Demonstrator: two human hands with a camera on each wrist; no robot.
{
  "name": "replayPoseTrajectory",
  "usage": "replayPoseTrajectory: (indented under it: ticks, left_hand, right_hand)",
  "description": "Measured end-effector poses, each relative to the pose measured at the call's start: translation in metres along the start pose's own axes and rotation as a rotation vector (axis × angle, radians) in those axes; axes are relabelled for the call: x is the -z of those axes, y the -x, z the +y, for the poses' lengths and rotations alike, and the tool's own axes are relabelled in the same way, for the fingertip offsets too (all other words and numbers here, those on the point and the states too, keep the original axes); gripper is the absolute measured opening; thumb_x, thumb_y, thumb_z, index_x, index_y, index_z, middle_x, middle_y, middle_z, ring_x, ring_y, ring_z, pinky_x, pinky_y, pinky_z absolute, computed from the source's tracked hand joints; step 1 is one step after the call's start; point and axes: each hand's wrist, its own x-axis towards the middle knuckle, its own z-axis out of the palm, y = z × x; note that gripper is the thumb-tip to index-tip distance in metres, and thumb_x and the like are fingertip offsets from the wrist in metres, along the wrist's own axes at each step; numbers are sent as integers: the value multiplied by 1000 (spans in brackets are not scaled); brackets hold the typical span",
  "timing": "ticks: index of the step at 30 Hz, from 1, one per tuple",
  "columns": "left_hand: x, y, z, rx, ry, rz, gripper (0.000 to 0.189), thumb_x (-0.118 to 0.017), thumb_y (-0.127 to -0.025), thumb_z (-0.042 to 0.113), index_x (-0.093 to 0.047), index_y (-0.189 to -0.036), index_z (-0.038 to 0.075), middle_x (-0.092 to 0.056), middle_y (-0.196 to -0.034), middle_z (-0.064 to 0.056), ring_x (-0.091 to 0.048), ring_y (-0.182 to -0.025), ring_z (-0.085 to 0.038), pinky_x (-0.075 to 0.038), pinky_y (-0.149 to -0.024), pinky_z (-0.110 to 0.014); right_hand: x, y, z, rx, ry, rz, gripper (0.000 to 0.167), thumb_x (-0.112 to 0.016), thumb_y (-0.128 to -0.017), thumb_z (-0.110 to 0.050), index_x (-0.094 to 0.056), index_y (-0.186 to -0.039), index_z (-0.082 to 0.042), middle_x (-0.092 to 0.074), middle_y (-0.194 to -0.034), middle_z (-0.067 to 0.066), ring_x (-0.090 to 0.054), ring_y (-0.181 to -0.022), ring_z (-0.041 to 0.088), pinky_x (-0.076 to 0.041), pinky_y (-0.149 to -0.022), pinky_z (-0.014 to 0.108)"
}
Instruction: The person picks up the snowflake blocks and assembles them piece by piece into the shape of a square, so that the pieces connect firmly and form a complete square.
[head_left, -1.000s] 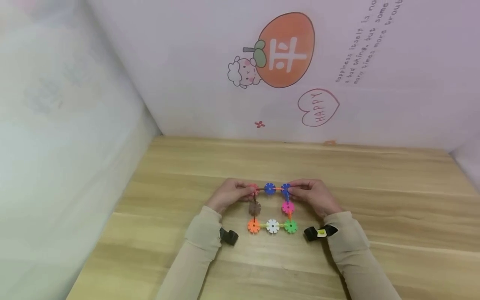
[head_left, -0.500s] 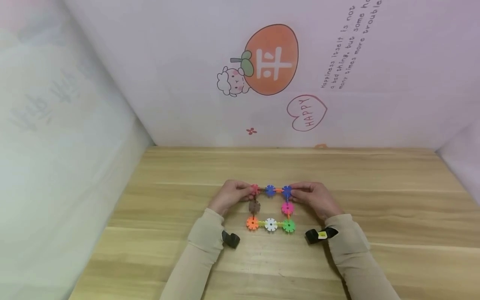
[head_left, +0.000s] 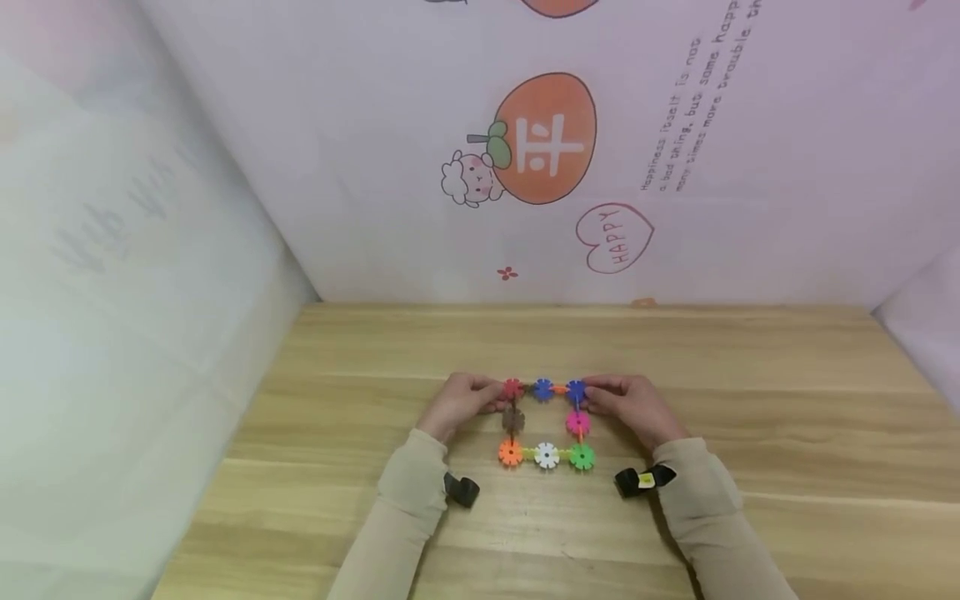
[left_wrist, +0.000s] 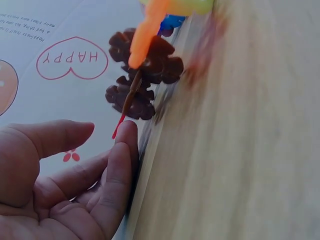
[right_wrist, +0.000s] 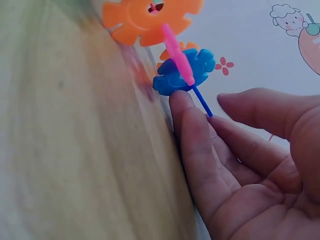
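Observation:
Notched plastic snowflake discs are linked into a square ring (head_left: 546, 456) lying low over the wooden table. Red (head_left: 513, 387) and blue (head_left: 575, 389) discs form its far corners; orange (head_left: 511, 452) and green (head_left: 582, 457) discs form the near ones. My left hand (head_left: 457, 406) is at the red corner; in the left wrist view the thumb stands apart from the thin red edge, with the fingertips close beside it. At the blue corner is my right hand (head_left: 634, 408); its thumb is likewise apart from the blue edge (right_wrist: 203, 101), fingers loosely bent.
The wooden table (head_left: 750, 400) meets a white printed wall covering (head_left: 375, 167) at the back. Another white sheet (head_left: 135, 333) rises along the left. Black wrist cameras (head_left: 462, 491) are strapped over both beige sleeves.
Both hands have loosened from the far corners, thumbs now clear of the discs. The ring keeps its square shape and place; the head view has shifted slightly.

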Motion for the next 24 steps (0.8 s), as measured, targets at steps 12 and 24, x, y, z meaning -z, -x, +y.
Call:
replayPoseTrajectory:
  ticks: [12, 24]
  left_hand:
    - [18, -2, -1, -98, -150, 151, 36, -56, -101, 31, -65, -125, 6, -70, -117, -11, -65, -111, -26, -50, -103, -43]
    - [27, 20, 40, -438, -681, 382, 65, -65, -93, 47, -48, -145, 13, -47, -151, -9, -43, -140, -30, -35, -116, -49]
  right_hand:
    - [16, -4, 18, 55, 27, 55, 51, -59, -99, -35, -55, -136, 0, -66, -126, 17, -66, -112, 24, -53, -100, 34]
    - [22, 10, -10, 512, 621, 358, 59, -65, -95, -37, -51, -139, -1, -51, -142, 26, -50, -127, 49, -43, -104, 63]
